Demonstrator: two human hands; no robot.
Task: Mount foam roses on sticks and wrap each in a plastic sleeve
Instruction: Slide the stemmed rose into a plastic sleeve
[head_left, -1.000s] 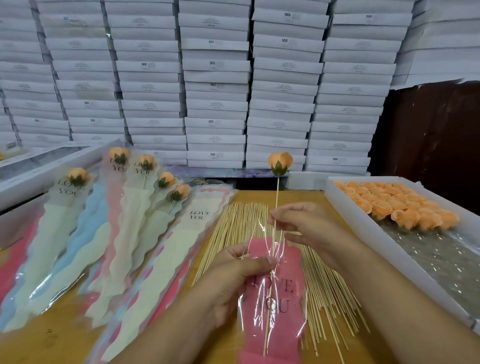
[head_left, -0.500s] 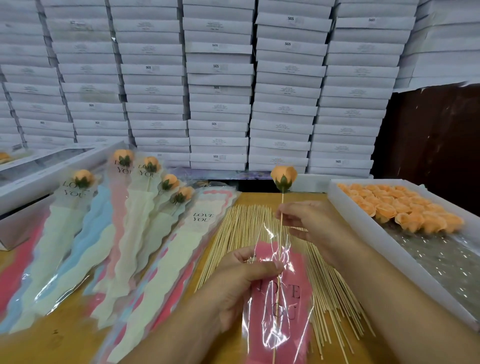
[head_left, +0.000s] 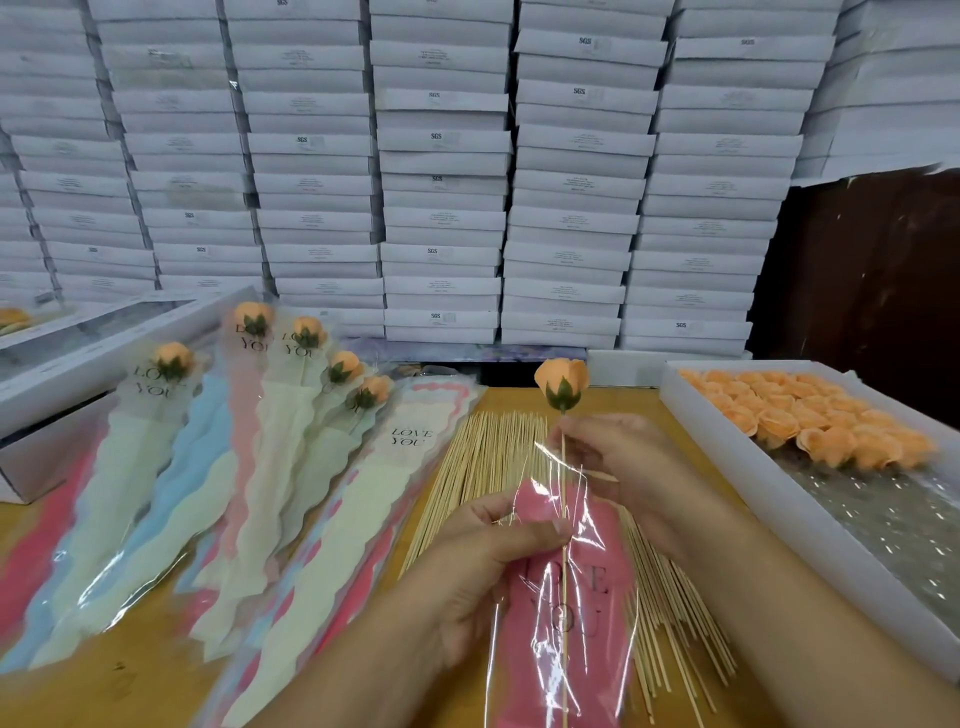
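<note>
An orange foam rose (head_left: 562, 382) with a green base tops a thin wooden stick (head_left: 563, 467) held upright. My right hand (head_left: 618, 462) pinches the stick just below the flower. The stick's lower part runs down inside a clear plastic sleeve with a pink "LOVE YOU" panel (head_left: 566, 597). My left hand (head_left: 483, 561) grips the sleeve's upper left edge with thumb and fingers. The rose head stands above the sleeve's mouth.
A pile of bare wooden sticks (head_left: 483, 467) lies on the yellow table (head_left: 93, 696) under my hands. Several wrapped roses (head_left: 291, 415) lie fanned at left on empty sleeves (head_left: 363, 519). A white tray of loose orange roses (head_left: 810, 421) stands right. Stacked white boxes (head_left: 441, 182) fill the back.
The stick with the rose has slid further down into the sleeve. My right hand has followed it down, and the rose sits closer to that hand.
</note>
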